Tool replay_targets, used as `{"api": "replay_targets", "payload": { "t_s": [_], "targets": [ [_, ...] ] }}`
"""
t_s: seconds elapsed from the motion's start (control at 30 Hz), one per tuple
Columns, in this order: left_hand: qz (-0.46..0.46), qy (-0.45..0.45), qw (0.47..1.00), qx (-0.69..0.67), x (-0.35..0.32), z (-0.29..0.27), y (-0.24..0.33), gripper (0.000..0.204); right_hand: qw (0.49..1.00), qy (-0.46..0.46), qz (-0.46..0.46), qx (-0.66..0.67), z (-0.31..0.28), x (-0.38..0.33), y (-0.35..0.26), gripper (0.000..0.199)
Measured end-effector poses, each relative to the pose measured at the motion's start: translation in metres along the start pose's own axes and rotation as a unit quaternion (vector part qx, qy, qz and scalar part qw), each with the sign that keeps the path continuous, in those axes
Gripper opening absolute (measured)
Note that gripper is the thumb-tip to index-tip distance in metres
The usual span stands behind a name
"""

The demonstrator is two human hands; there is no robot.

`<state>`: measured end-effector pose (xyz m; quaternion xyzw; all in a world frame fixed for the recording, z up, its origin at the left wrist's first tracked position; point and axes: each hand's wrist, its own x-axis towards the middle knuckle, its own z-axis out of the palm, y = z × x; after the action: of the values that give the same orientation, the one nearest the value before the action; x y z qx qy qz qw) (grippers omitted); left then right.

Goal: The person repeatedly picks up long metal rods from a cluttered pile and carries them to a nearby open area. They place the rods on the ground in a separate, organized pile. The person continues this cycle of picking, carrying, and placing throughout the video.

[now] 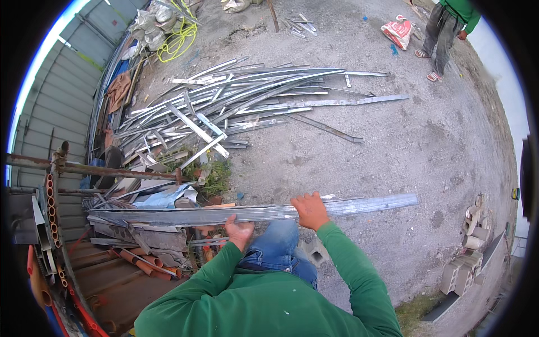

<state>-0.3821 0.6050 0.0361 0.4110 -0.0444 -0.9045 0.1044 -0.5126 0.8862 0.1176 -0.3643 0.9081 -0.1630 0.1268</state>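
A long galvanized metal channel (264, 214) lies crosswise in front of my body, its left end over the scrap by the fence and its right end out over the gravel. My right hand (311, 211) is closed over it from above, right of the middle. Lower and to the left, my left hand (240, 232) holds its near edge, with the fingers partly hidden beneath the metal. Beyond lies a large tangled heap of similar metal strips (224, 106) on the ground.
Orange pipes (143, 263) and a rusty rail (118, 170) are at my left, beside a metal fence (59, 95). A hollow block (315, 253) sits by my leg; more concrete blocks (460, 272) stand at right. Another person (443, 28) stands far right near a sack (397, 32).
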Motion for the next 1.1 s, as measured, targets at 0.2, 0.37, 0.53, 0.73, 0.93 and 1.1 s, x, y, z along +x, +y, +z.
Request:
{"api": "replay_targets", "payload": {
  "t_s": [0.2,0.37,0.53,0.73,0.93,1.1],
  "targets": [
    [0.035,0.014,0.999,-0.025,0.039,0.062,-0.053,0.051,0.998,0.035,-0.043,0.000,-0.052,0.033,0.080,0.029],
    [0.043,-0.006,0.996,-0.075,0.070,0.137,-0.140,0.050,0.995,0.050,-0.069,-0.044,-0.124,0.061,0.174,0.034],
    [0.034,-0.023,0.991,-0.129,0.088,0.208,-0.237,0.047,0.992,0.026,-0.085,-0.094,-0.210,0.062,0.260,0.035],
    [0.057,-0.036,0.984,-0.163,0.098,0.272,-0.366,0.050,0.987,-0.037,-0.066,-0.140,-0.273,0.051,0.367,0.032],
    [0.039,0.007,0.981,-0.188,0.086,0.306,-0.553,0.043,0.990,-0.072,-0.050,-0.112,-0.327,-0.045,0.518,0.043],
    [0.008,0.063,0.989,-0.135,0.055,0.352,-0.663,0.040,0.989,-0.109,-0.027,-0.100,-0.394,-0.091,0.594,0.046]
  ]
}}
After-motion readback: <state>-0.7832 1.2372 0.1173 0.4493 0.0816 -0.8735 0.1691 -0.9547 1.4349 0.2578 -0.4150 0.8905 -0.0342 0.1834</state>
